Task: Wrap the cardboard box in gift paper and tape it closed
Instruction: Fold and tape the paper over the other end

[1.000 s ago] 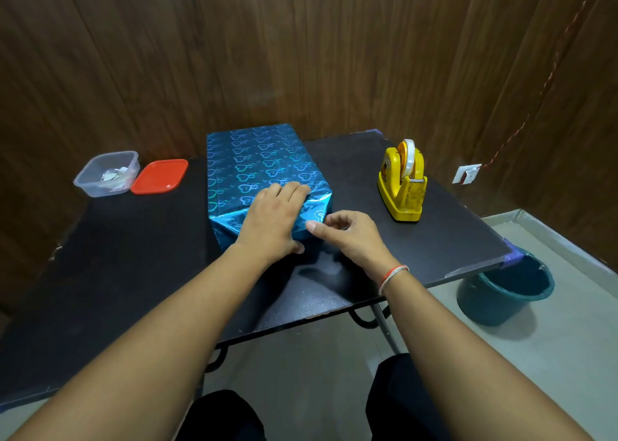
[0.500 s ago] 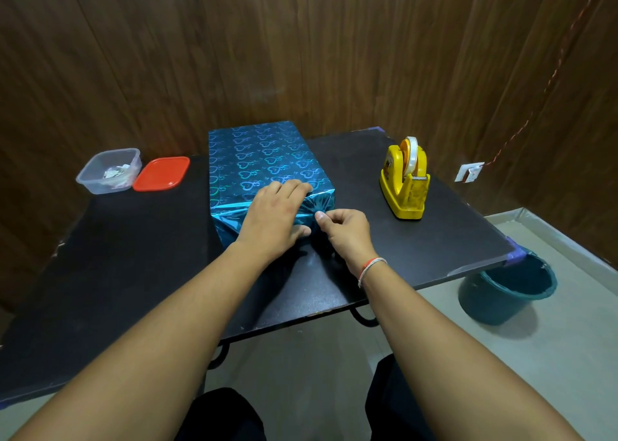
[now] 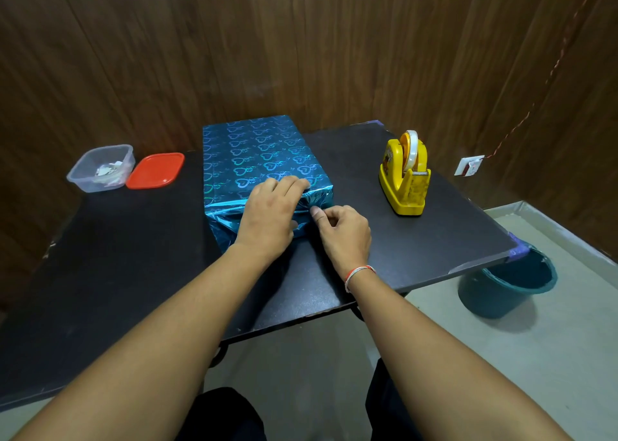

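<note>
A box wrapped in shiny blue heart-print paper lies at the centre of the frame on a black table, its long axis running from the viewer toward the wooden wall, its unfinished end facing the viewer. The left hand presses flat-fingered over that near edge, while the right hand, just beside it, pinches a paper fold at the lower right corner. If either hand lifts before tape from the yellow dispenser, at right, is applied, the slick fold will likely spring open.
</note>
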